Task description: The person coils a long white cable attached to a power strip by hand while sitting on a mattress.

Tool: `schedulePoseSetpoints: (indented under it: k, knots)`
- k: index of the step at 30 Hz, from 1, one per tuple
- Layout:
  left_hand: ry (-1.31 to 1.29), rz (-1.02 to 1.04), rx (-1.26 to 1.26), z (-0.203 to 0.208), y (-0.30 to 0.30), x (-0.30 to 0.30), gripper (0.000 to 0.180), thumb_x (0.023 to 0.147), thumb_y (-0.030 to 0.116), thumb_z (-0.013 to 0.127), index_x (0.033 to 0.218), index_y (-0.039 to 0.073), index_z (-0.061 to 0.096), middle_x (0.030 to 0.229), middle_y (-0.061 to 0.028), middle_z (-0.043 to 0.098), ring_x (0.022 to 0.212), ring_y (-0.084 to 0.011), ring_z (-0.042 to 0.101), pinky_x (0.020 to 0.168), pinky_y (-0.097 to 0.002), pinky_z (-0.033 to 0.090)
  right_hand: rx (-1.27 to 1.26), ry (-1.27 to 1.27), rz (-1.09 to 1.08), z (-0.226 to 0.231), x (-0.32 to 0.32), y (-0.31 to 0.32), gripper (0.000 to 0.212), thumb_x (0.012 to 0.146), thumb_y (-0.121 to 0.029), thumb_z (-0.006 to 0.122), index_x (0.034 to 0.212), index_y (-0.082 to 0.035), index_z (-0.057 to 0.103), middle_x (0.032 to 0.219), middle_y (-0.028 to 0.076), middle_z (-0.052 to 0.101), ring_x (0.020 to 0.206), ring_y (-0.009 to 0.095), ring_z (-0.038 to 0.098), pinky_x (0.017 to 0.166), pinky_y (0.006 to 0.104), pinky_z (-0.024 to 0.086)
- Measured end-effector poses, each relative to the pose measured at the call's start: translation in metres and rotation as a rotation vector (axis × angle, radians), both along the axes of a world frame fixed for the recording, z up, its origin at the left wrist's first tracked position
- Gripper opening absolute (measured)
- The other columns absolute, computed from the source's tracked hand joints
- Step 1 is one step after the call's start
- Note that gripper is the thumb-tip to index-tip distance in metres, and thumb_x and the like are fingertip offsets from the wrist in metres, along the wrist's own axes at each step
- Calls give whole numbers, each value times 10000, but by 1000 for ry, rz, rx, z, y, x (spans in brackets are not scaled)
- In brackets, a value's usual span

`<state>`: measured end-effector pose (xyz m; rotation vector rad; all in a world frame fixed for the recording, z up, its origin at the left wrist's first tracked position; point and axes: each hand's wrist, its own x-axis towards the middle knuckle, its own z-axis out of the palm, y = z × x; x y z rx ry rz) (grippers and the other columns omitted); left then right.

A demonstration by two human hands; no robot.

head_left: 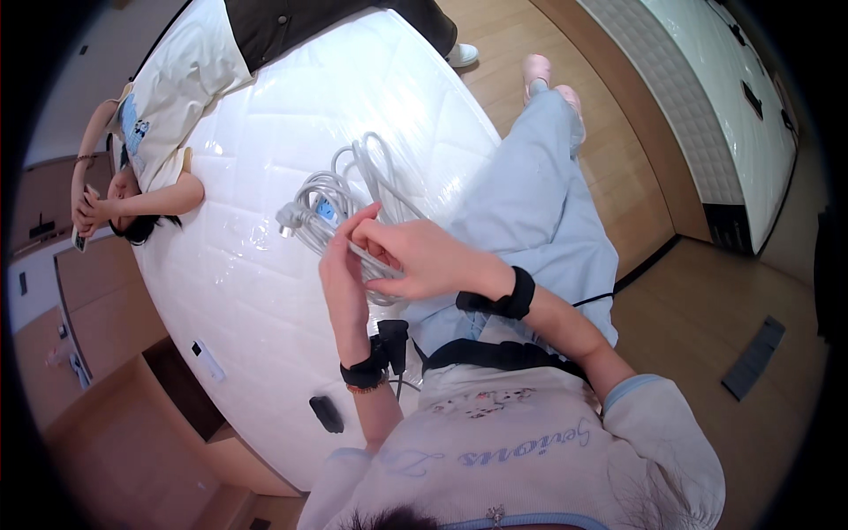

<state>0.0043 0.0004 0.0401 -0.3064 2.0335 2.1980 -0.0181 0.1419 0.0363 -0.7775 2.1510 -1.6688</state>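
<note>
Over the clear-plastic-wrapped white quilted mattress (pixel 256 300), coiled grey cable (pixel 334 184) w/ pale grey plug (pixel 290 217) sits just past & partly behind both hands. L hand (pixel 343 278): fingers part-bent; R hand (pixel 428 259): fingers curled, v. close to L; can't tell if either grips cable.

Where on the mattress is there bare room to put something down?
One free patch of the mattress lies between the cable and the white object. Another lies between the cable and the dark trousers. It is crowded around the left hand and right hand, where the cable bunches.
</note>
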Motion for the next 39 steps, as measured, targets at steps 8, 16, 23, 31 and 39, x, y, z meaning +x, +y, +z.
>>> schedulePoseSetpoints:
  k: [8,16,23,31,39]
  knots:
    - [54,-228,-302,-1,-21,17,317,956,150,321,901,-39,569,943,-106,622,889,-170,553,844,-288,397,232,-70,-553,-52,-26,28,345,728,-354,665,806,-19,630,755,107,613,654,245,580,608,317,459]
    - [-52,-370,-161,2,-14,22,282,961,158,345,803,-7,511,694,-23,518,684,-106,485,667,-246,393,95,-403,-306,-102,-22,15,338,730,-278,712,865,23,642,733,78,603,641,132,550,576,255,446]
    - [-29,-168,-379,-3,-5,15,267,959,166,353,859,12,546,684,-12,508,641,-78,459,598,-221,377,-94,-258,-198,-75,-25,23,202,795,-162,653,829,34,616,721,75,635,685,117,586,621,227,451]
    - [241,80,-284,-24,6,5,274,967,203,338,930,10,530,969,-100,591,865,-142,546,729,-262,432,-507,-678,-214,-67,-27,28,185,885,-157,551,975,4,537,812,100,647,759,137,626,671,238,481]
    - [279,119,-244,-42,23,-1,271,868,98,546,1123,42,478,1175,-106,470,1069,-178,473,835,-287,412,-736,-627,-259,-47,-5,-8,330,901,-162,527,1153,24,424,898,99,591,788,147,592,700,255,474]
